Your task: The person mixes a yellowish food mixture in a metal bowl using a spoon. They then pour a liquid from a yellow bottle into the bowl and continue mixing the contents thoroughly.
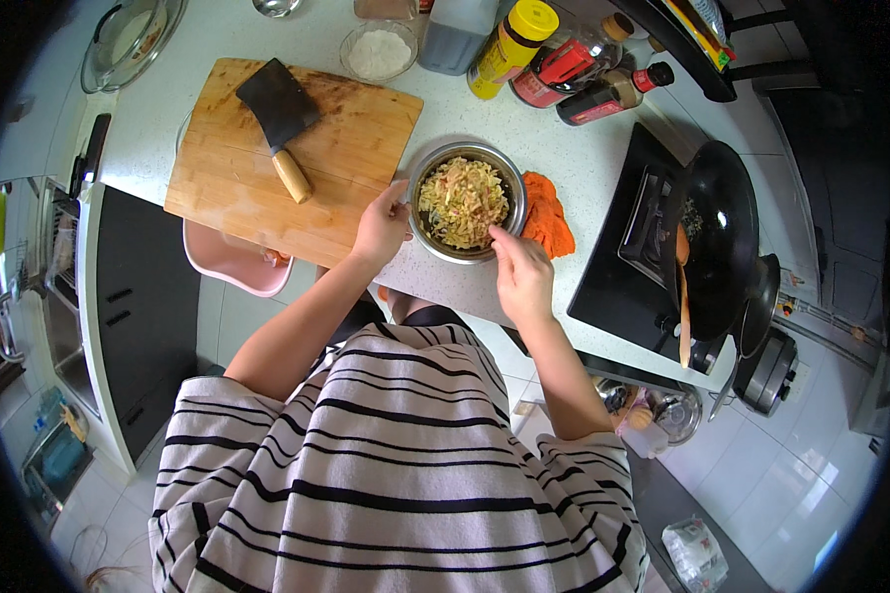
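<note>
A round stainless steel bowl (520,174) stands on the counter before me, filled with a chopped, pale yellow food mixture (463,200) with small pinkish bits. My left hand (384,228) grips the bowl's left rim, thumb on top. From the lower right, my right hand (525,276) reaches over the rim, its fingertips at the edge of the mixture. Whether those fingers pinch anything is not visible. An orange cloth (547,219) lies crumpled against the bowl's right side.
Left of the bowl, a cleaver (285,111) rests on a wooden cutting board (356,126). Behind stand a glass bowl of white powder (378,52), a yellow-capped container (500,55) and sauce bottles (608,93). A black wok (723,244) holding a wooden-handled utensil (684,311) sits by the stove at right. A pink basin (237,270) is below the board.
</note>
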### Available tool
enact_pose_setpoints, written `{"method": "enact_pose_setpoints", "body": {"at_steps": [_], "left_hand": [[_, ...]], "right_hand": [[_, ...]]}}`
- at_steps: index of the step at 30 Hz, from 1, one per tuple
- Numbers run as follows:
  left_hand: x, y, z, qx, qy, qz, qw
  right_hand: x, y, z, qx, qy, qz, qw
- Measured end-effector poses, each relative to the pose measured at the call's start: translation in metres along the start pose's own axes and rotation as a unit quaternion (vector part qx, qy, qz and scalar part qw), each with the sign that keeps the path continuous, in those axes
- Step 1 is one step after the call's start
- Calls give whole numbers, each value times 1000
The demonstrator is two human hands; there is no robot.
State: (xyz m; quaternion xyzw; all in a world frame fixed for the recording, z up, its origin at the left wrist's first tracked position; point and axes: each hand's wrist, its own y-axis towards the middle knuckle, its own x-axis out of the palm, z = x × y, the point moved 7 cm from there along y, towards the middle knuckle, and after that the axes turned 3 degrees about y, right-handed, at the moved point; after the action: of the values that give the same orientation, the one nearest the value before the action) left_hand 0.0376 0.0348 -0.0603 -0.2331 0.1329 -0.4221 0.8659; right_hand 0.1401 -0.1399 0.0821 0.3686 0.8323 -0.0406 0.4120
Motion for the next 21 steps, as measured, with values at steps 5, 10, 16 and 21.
{"method": "enact_pose_setpoints", "body": {"at_steps": [5, 10, 16, 21], "left_hand": [[2, 0, 2, 4, 8, -4, 1000], [1, 2, 1, 12, 9, 5, 1000], [-2, 7, -2, 22, 7, 8, 1000], [-1, 8, 1, 12, 20, 7, 1000]], "right_hand": [[12, 4, 15, 40, -18, -32, 999], [14, -9, 5, 12, 38, -83, 996], [-24, 7, 7, 51, 38, -39, 997], [-6, 21, 45, 98, 53, -33, 993]]}}
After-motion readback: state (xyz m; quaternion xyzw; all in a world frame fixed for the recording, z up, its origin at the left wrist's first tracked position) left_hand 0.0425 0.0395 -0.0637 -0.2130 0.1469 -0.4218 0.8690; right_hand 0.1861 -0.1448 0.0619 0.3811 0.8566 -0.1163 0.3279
